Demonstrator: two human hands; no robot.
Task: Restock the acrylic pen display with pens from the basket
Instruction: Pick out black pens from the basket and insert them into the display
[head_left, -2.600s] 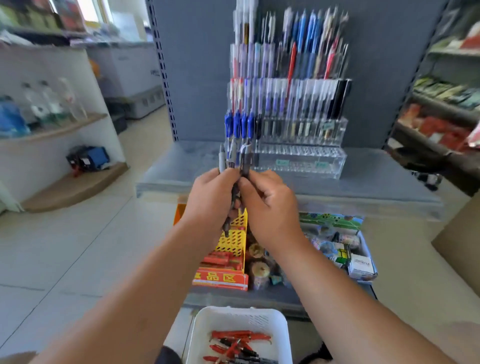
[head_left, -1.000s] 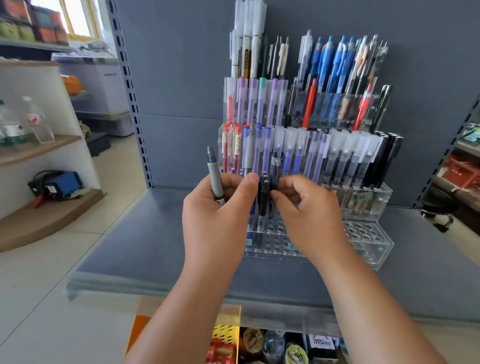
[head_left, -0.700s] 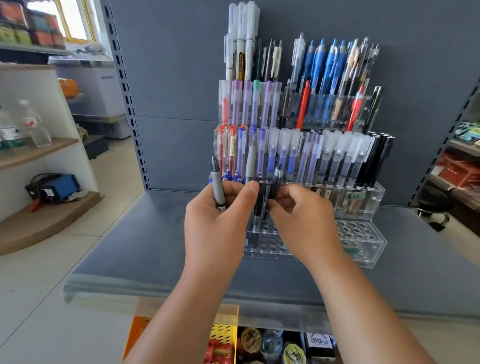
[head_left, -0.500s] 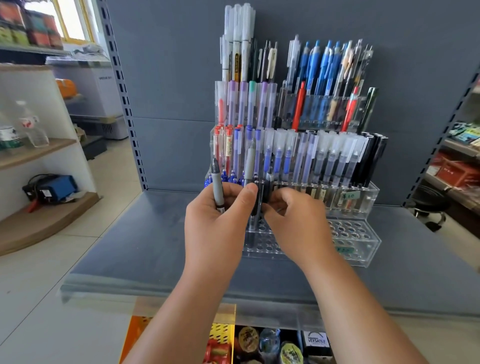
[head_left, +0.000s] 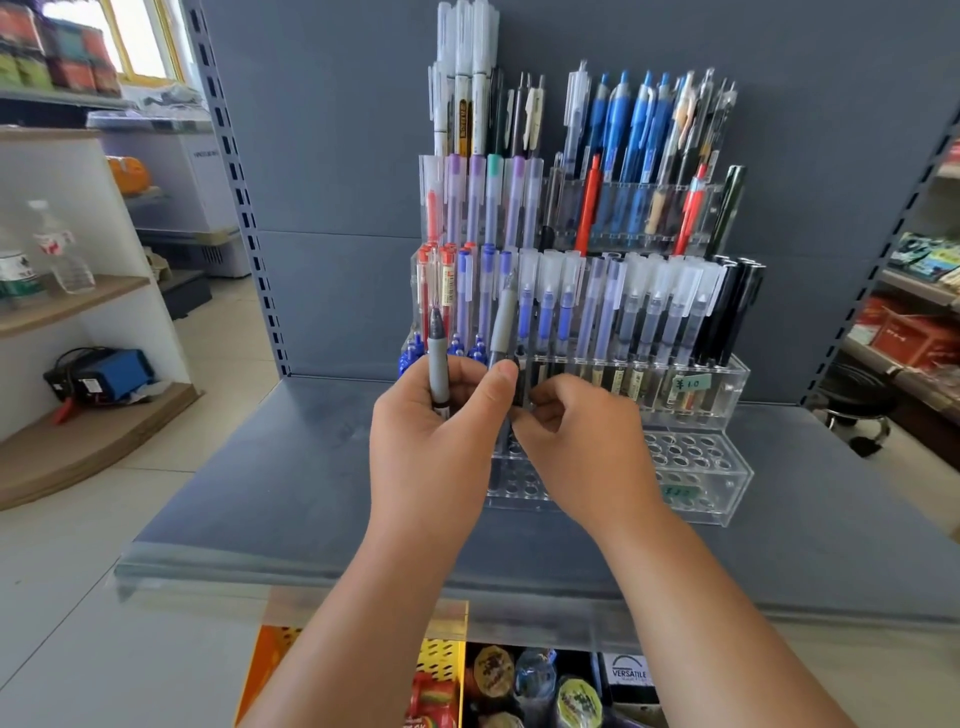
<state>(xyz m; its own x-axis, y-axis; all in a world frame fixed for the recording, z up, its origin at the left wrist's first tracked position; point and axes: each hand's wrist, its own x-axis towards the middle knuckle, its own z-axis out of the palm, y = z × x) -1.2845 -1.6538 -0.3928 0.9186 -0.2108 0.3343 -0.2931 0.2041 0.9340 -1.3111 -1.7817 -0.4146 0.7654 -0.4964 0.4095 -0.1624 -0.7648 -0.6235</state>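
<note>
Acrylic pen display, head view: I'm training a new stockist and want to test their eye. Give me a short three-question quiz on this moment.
1. True or false: the left hand grips at least two grey pens.
2. Which tier of the clear acrylic pen display shows empty holes? A) top B) middle C) lowest, front
3. Which hand pinches the slim black pen?
Key: 1 true; 2 C; 3 the right hand.
</note>
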